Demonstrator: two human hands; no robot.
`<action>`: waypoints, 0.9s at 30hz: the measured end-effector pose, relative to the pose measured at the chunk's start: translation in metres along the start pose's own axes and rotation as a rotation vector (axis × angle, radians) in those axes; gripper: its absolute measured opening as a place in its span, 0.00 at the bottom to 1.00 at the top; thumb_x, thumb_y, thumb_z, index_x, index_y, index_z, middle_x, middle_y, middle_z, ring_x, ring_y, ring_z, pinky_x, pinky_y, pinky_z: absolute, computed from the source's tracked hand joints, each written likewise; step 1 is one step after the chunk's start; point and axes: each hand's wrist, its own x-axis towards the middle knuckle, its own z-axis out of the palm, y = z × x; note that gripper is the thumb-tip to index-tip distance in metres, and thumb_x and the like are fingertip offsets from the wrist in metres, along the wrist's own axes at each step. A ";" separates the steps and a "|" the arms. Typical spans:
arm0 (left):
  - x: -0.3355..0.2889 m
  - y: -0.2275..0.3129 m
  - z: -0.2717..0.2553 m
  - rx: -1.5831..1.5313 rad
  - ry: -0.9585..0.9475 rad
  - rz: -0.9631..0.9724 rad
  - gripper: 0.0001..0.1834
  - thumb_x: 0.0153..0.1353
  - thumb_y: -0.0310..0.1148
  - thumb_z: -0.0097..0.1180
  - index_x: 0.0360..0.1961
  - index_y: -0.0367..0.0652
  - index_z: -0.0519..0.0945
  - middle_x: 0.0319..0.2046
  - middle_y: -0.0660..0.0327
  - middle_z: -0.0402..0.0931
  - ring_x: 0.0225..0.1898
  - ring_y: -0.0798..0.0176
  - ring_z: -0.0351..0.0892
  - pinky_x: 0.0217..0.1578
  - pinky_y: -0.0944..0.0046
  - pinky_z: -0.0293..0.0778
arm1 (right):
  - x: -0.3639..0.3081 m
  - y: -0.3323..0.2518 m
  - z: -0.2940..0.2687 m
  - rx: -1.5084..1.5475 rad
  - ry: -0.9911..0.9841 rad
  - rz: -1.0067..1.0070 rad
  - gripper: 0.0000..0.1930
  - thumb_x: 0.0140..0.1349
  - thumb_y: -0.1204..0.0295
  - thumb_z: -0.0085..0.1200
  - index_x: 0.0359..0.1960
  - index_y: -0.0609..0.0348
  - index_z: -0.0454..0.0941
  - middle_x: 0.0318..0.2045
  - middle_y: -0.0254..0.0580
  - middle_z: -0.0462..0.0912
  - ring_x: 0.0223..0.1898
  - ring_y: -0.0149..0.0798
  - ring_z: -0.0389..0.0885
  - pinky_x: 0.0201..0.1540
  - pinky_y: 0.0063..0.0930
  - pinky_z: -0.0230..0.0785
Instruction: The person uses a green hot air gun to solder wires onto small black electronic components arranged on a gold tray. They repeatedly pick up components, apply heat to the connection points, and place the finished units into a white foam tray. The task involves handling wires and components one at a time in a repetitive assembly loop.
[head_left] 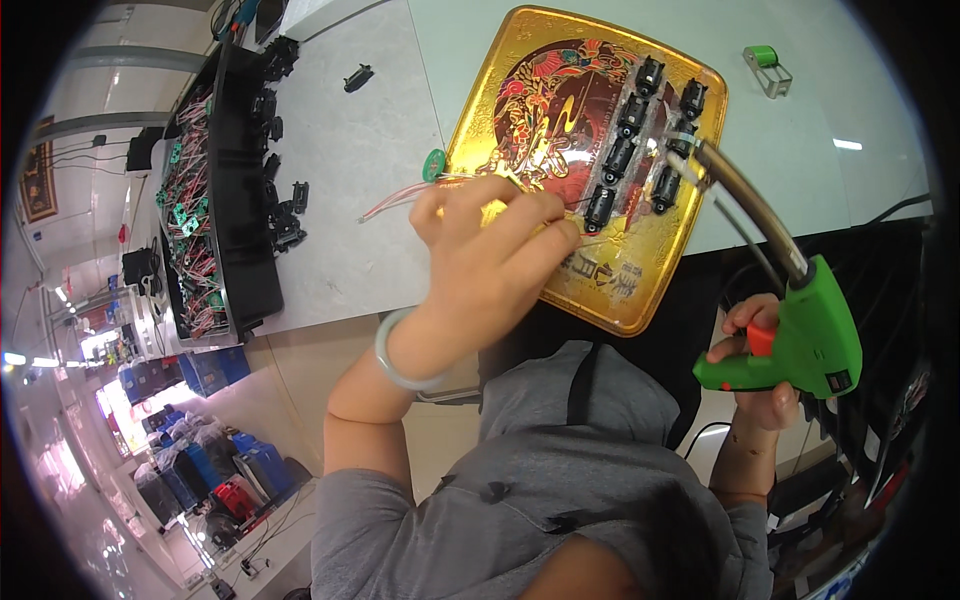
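My left hand (505, 245), a pale bangle on its wrist, is closed over a golden tray (650, 290). Its curled fingers pinch thin wires (400, 195) beside the black parts. A small round green circuit board (433, 165) lies at the tray's left edge, red and white wires by it. Small black cylindrical parts (618, 158) stand in two rows on clear tape across the tray. In my right hand (760, 345) is a green soldering gun (820, 325) with an orange-red trigger. Its long tip reaches the right row of black parts. My left fingertips are partly hidden.
A black bin (245, 200) at the left holds many green boards with red and white wires. Loose black parts (285, 215) lie beside it, and one black part (357, 77) lies farther right. A green roll on a metal holder (768, 70) stands at the far right.
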 end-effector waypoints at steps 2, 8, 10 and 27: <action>-0.007 0.008 0.004 0.051 0.012 -0.038 0.07 0.37 0.31 0.54 0.22 0.51 0.74 0.28 0.73 0.71 0.34 0.67 0.66 0.38 0.62 0.49 | -0.003 -0.003 -0.002 -0.003 0.033 0.040 0.33 0.44 0.53 0.53 0.41 0.73 0.63 0.33 0.54 0.64 0.37 0.41 0.67 0.27 0.24 0.75; -0.008 0.019 0.014 -0.042 0.042 -0.219 0.08 0.37 0.29 0.58 0.23 0.49 0.72 0.27 0.72 0.72 0.38 0.64 0.67 0.41 0.60 0.48 | -0.005 -0.003 -0.009 -0.121 0.058 0.052 0.33 0.47 0.46 0.47 0.38 0.71 0.64 0.30 0.52 0.67 0.30 0.37 0.69 0.22 0.19 0.68; -0.008 0.020 0.016 -0.068 0.055 -0.255 0.09 0.37 0.29 0.58 0.22 0.49 0.72 0.27 0.72 0.72 0.39 0.64 0.66 0.41 0.59 0.48 | -0.004 -0.003 -0.009 -0.146 0.062 0.048 0.34 0.48 0.43 0.43 0.36 0.70 0.65 0.28 0.51 0.67 0.27 0.36 0.69 0.22 0.19 0.65; -0.012 0.020 0.026 -0.121 0.111 -0.310 0.08 0.36 0.30 0.58 0.18 0.50 0.71 0.25 0.73 0.73 0.40 0.62 0.66 0.42 0.59 0.47 | -0.001 0.005 -0.011 -0.172 0.092 0.060 0.29 0.53 0.45 0.35 0.26 0.67 0.63 0.18 0.44 0.64 0.20 0.31 0.64 0.20 0.19 0.60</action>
